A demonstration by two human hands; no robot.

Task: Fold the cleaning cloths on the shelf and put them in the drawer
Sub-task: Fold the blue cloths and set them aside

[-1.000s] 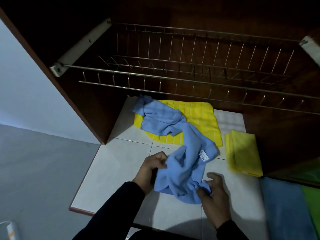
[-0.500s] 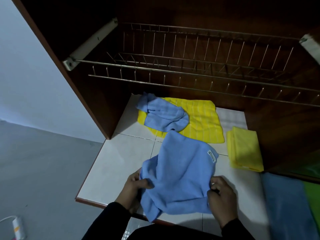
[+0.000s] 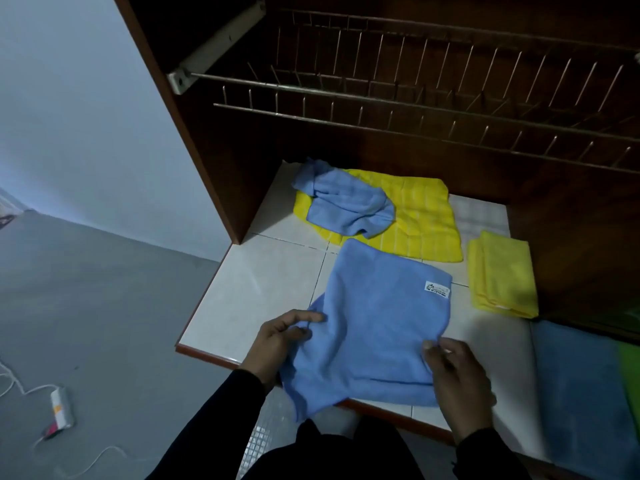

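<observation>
A blue cloth (image 3: 377, 320) with a white label lies spread on the white tiled shelf (image 3: 256, 289), its near edge hanging over the front. My left hand (image 3: 277, 341) pinches its left edge. My right hand (image 3: 453, 379) grips its right near corner. Behind it a crumpled blue cloth (image 3: 346, 202) lies on a flat yellow checked cloth (image 3: 422, 220). A folded yellow cloth (image 3: 502, 275) sits to the right.
A wire dish rack (image 3: 433, 95) hangs above the shelf inside the dark wooden cabinet (image 3: 207, 150). Blue (image 3: 575, 393) and green (image 3: 632, 382) cloths lie at the right edge. A cable and small device (image 3: 60, 410) lie on the grey floor.
The bunched blue cloth has been pulled toward me off the pile and spread flat. My hands have moved apart to its two sides.
</observation>
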